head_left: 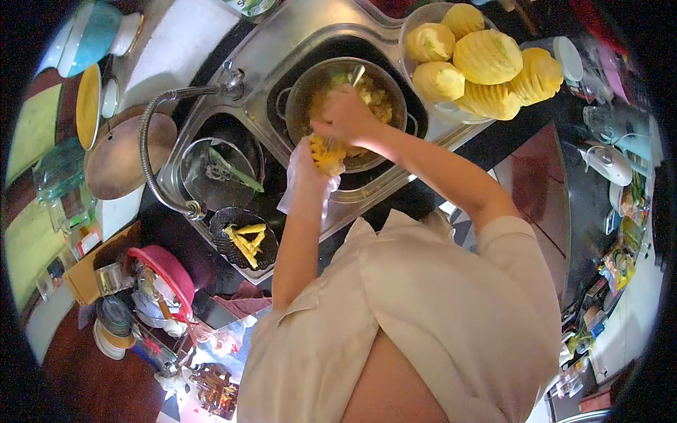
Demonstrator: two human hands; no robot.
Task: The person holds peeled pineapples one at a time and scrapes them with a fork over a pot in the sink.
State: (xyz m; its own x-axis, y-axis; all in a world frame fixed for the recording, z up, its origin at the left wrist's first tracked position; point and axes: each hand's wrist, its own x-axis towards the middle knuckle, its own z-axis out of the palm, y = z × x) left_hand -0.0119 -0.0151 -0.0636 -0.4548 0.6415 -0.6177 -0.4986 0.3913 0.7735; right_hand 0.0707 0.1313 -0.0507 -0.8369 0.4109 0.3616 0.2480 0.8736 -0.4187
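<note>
My left hand (310,167), in a clear plastic glove, holds a yellow piece of carved pineapple (326,156) over the near left rim of a metal pot (296,106). Bare and closed, my right hand (347,116) is just above that fruit; a pale metal blade or handle (358,75) shows beyond its knuckles, and what its fingers grip is mostly hidden. Yellow chopped pieces (377,99) lie in the pot, which sits in the sink basin.
Several peeled pineapples (486,56) fill a clear bowl at the upper right. A curved faucet (144,141) arches over the left basin, which holds a pan (211,187). Yellow strips (247,243) lie in a dark dish. A pink basin (173,271) stands lower left.
</note>
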